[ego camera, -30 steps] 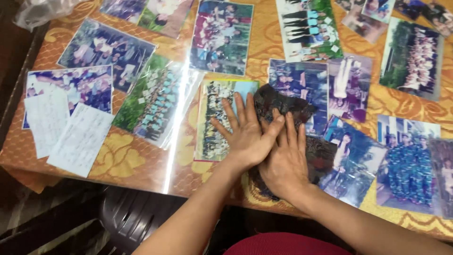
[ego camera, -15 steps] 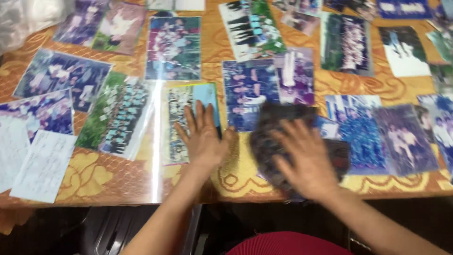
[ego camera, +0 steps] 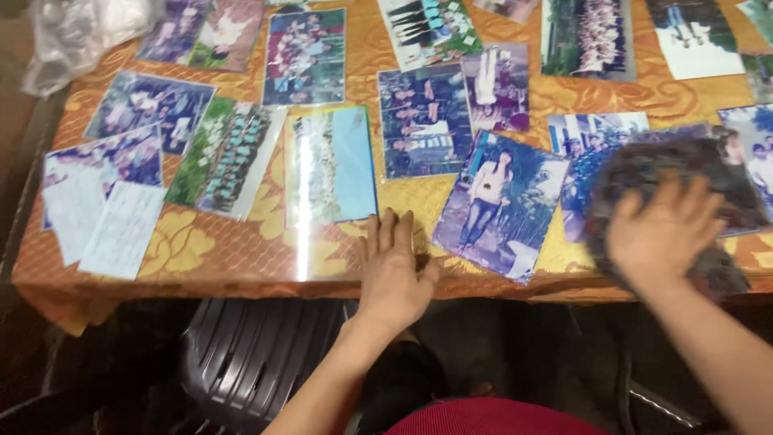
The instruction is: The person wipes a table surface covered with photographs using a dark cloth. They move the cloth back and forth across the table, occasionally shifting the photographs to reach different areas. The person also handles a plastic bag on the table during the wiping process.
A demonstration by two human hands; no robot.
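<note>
The right hand [ego camera: 662, 234] lies spread, palm down, on a dark patterned cloth [ego camera: 684, 173] at the bench's right end, the cloth covering photos there; it is pressing, not gripping. The left hand [ego camera: 393, 270] rests open and flat on the near bench edge [ego camera: 241, 278], just beside a portrait photo [ego camera: 491, 205], holding nothing. To wipe well, I judge the palm should stay flat and the pressure light, so loose prints do not slide.

Surface: orange patterned covering under a glossy clear sheet, many photos, two white handwritten papers [ego camera: 105, 221] at left. A dark plastic chair [ego camera: 258, 354] sits below.
</note>
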